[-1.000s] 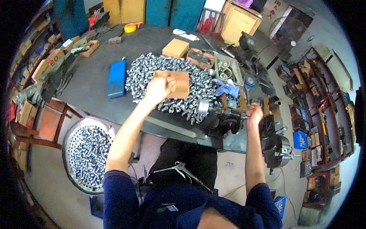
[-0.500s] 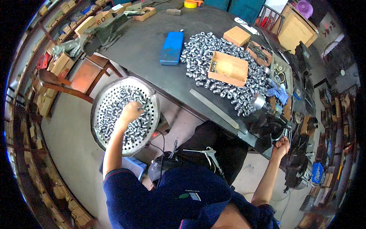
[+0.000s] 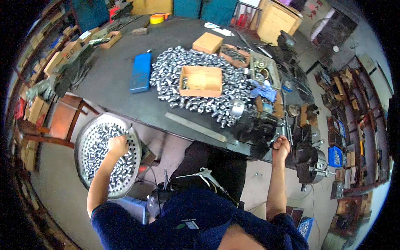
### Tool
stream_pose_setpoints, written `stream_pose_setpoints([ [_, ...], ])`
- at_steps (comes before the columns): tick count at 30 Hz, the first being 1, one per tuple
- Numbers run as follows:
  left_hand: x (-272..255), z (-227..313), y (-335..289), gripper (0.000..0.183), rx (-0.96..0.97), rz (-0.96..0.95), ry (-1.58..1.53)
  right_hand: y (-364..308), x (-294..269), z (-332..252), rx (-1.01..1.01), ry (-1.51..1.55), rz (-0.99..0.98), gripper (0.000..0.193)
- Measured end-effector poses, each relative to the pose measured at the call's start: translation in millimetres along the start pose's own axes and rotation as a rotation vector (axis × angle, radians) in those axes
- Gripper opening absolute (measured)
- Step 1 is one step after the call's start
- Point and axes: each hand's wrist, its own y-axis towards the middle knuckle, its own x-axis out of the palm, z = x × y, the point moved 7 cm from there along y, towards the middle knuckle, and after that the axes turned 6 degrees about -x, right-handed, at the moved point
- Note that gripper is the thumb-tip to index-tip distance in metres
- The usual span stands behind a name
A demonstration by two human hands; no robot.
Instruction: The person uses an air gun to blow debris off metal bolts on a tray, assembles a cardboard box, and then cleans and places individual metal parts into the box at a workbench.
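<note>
A round metal pan (image 3: 84, 179) pierced with holes stands at the left, with many short shiny metal sleeves (image 3: 100, 151) heaped in it. My left hand (image 3: 118, 146) is closed above the right side of that heap, knuckles up. Whatever its fingers hold is hidden. My right hand (image 3: 281, 146) is closed at the table's right end, beside a dark metal fixture (image 3: 259, 131). A dark bit shows at its fingers, too small to name. A big pile of similar metal parts (image 3: 166, 75) covers the middle of the table.
An open cardboard box (image 3: 201, 91) sits on the pile, and a closed one (image 3: 208, 42) behind it. A blue case (image 3: 141, 73) and a flat metal bar (image 3: 196, 127) flank the pile. An air blow gun (image 3: 205, 174) lies across my lap. A wooden chair (image 3: 62, 121) stands left.
My view has swung right, so the table and pan appear farther left. My left hand remains over the sleeves, closed, and my right hand remains by the fixture.
</note>
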Motion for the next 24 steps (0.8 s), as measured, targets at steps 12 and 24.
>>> stream_pose_setpoints([
  [12,16,-4,2,0.009,0.047,0.15,0.004,0,5,0,0.023,-0.032,-0.017,0.013],
  [24,-3,20,-11,0.013,0.05,-0.047,0.18,1,0,-2,0.035,-0.057,-0.015,0.012],
])
